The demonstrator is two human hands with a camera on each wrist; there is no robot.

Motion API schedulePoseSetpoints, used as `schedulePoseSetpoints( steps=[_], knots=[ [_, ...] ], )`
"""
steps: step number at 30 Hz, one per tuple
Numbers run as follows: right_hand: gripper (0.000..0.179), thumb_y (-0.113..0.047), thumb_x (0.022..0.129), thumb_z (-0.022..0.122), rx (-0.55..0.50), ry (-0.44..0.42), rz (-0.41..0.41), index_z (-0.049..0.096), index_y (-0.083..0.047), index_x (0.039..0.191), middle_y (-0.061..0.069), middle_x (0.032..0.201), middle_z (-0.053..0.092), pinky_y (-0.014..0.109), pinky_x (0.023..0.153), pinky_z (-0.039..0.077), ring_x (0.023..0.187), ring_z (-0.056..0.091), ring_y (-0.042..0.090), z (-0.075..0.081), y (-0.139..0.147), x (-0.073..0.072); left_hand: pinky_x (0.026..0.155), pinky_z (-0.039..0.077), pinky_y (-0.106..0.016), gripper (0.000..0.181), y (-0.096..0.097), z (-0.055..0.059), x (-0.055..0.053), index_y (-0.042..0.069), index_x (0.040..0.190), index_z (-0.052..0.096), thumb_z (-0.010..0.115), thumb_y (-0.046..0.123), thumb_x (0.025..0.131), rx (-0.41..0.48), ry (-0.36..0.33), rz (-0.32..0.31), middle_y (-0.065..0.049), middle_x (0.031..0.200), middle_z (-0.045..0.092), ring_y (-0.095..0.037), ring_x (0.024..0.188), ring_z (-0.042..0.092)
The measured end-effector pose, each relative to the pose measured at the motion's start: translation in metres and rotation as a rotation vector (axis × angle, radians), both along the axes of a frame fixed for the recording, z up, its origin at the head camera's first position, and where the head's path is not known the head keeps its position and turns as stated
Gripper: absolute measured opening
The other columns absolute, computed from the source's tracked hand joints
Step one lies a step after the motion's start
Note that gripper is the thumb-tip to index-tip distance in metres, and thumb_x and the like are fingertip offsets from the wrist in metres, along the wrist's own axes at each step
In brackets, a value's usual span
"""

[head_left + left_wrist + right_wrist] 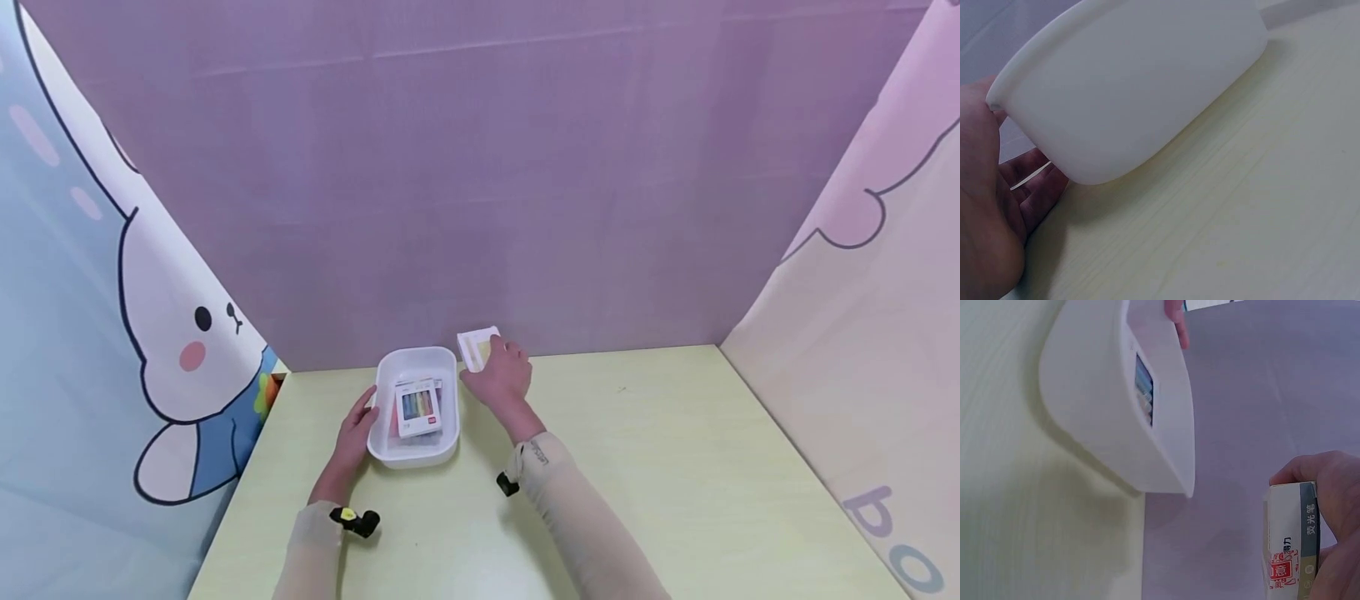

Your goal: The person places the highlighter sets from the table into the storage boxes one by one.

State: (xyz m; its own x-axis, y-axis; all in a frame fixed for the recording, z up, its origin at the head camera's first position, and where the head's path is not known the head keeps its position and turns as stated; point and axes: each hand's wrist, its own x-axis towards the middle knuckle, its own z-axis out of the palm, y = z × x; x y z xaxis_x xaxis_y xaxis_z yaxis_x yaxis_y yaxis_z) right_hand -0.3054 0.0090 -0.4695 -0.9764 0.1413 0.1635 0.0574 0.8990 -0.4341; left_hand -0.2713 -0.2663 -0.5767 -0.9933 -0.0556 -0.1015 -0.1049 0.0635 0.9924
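My left hand (356, 433) holds the left side of a white plastic bin (412, 455), its thumb at the rim. The left wrist view shows the bin's outer wall (1135, 81) and the fingers low beside it. Inside the bin lies a white box with a window of coloured sticks (417, 408), on top of other flat packs that are mostly hidden. My right hand (504, 375) grips a white highlighter box (474, 348) just right of the bin's far end. In the right wrist view that highlighter box (1285, 544) shows a red seal print and a grey-green band.
The bin stands on a pale wooden table (637, 467), near its back edge. Behind the table hangs a purple cloth (480, 183). A rabbit-print cloth (172, 333) hangs at the left and a pink-and-cream one (862, 333) at the right.
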Motion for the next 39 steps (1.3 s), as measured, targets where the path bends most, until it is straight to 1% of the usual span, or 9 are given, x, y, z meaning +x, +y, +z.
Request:
schedulePoseSetpoints(
  steps=[3, 7, 10, 13, 19, 23, 27, 34, 39],
  knots=[
    [0.088, -0.055, 0.071, 0.071, 0.021, 0.004, 0.015, 0.044, -0.012, 0.143, 0.016, 0.129, 0.053, 0.046, 0.092, 0.042, 0.116, 0.046, 0.035, 0.006, -0.009, -0.001, 0.085, 0.046, -0.025, 0.051, 0.002, 0.008, 0.003, 0.018, 0.153, 0.032, 0.046, 0.018, 0.104, -0.01, 0.002, -0.002, -0.024, 0.132, 0.045, -0.03, 0.113, 0.046],
    [0.09, -0.057, 0.07, 0.072, 0.04, 0.0, 0.032, 0.044, -0.012, 0.143, 0.016, 0.13, 0.053, 0.045, 0.093, 0.041, 0.118, 0.045, 0.035, 0.011, -0.021, 0.0, 0.086, 0.046, -0.027, 0.051, 0.002, 0.009, 0.004, 0.018, 0.153, 0.033, 0.046, 0.018, 0.104, -0.018, 0.001, 0.005, -0.024, 0.131, 0.046, -0.03, 0.112, 0.047],
    [0.09, -0.057, 0.07, 0.072, 0.045, -0.013, 0.051, 0.044, -0.012, 0.144, 0.015, 0.131, 0.053, 0.045, 0.093, 0.042, 0.118, 0.045, 0.035, 0.012, -0.03, 0.003, 0.087, 0.047, -0.029, 0.051, -0.001, 0.004, 0.002, 0.017, 0.153, 0.033, 0.046, 0.017, 0.104, -0.006, -0.001, 0.005, -0.025, 0.13, 0.047, -0.03, 0.111, 0.049],
    [0.091, -0.056, 0.07, 0.073, 0.039, -0.018, 0.067, 0.043, -0.013, 0.144, 0.014, 0.131, 0.053, 0.045, 0.094, 0.041, 0.119, 0.045, 0.034, 0.013, -0.039, 0.006, 0.086, 0.048, -0.03, 0.051, -0.004, -0.006, -0.003, 0.019, 0.152, 0.034, 0.048, 0.018, 0.103, 0.01, -0.003, 0.015, -0.024, 0.13, 0.047, -0.029, 0.109, 0.05],
    [0.089, -0.056, 0.07, 0.074, 0.048, -0.014, 0.087, 0.045, -0.015, 0.143, 0.011, 0.129, 0.053, 0.044, 0.091, 0.042, 0.115, 0.045, 0.031, 0.013, -0.053, 0.011, 0.087, 0.047, -0.029, 0.05, -0.007, -0.022, -0.012, 0.025, 0.152, 0.034, 0.048, 0.026, 0.104, -0.043, 0.031, 0.021, -0.022, 0.13, 0.048, -0.027, 0.109, 0.051],
    [0.087, -0.057, 0.07, 0.075, 0.049, -0.021, 0.105, 0.046, -0.016, 0.141, 0.011, 0.126, 0.054, 0.044, 0.091, 0.041, 0.113, 0.044, 0.03, 0.011, -0.061, 0.013, 0.089, 0.045, -0.03, 0.05, -0.007, -0.023, -0.013, 0.023, 0.152, 0.035, 0.048, 0.026, 0.103, -0.1, 0.057, 0.027, -0.023, 0.127, 0.05, -0.029, 0.109, 0.051],
    [0.086, -0.057, 0.07, 0.075, 0.048, -0.024, 0.126, 0.046, -0.016, 0.14, 0.01, 0.126, 0.054, 0.044, 0.093, 0.04, 0.113, 0.044, 0.029, 0.01, -0.068, 0.017, 0.089, 0.045, -0.031, 0.051, -0.009, -0.021, -0.012, 0.02, 0.152, 0.035, 0.049, 0.027, 0.103, -0.121, 0.069, 0.013, -0.026, 0.126, 0.051, -0.03, 0.108, 0.052],
    [0.084, -0.059, 0.069, 0.074, 0.089, -0.015, 0.152, 0.048, -0.016, 0.138, 0.009, 0.125, 0.055, 0.043, 0.091, 0.041, 0.111, 0.045, 0.029, 0.011, -0.079, 0.018, 0.085, 0.047, -0.029, 0.052, -0.011, -0.019, -0.016, 0.018, 0.153, 0.032, 0.048, 0.024, 0.104, -0.078, 0.051, -0.023, -0.027, 0.125, 0.051, -0.03, 0.106, 0.055],
    [0.086, -0.062, 0.071, 0.072, 0.116, -0.046, 0.156, 0.047, -0.017, 0.14, 0.009, 0.129, 0.052, 0.043, 0.093, 0.041, 0.116, 0.044, 0.028, 0.007, -0.087, 0.018, 0.082, 0.049, -0.029, 0.053, -0.008, -0.023, -0.017, 0.015, 0.153, 0.032, 0.049, 0.022, 0.103, -0.035, 0.048, -0.011, -0.028, 0.121, 0.052, -0.028, 0.103, 0.055]
  ],
)
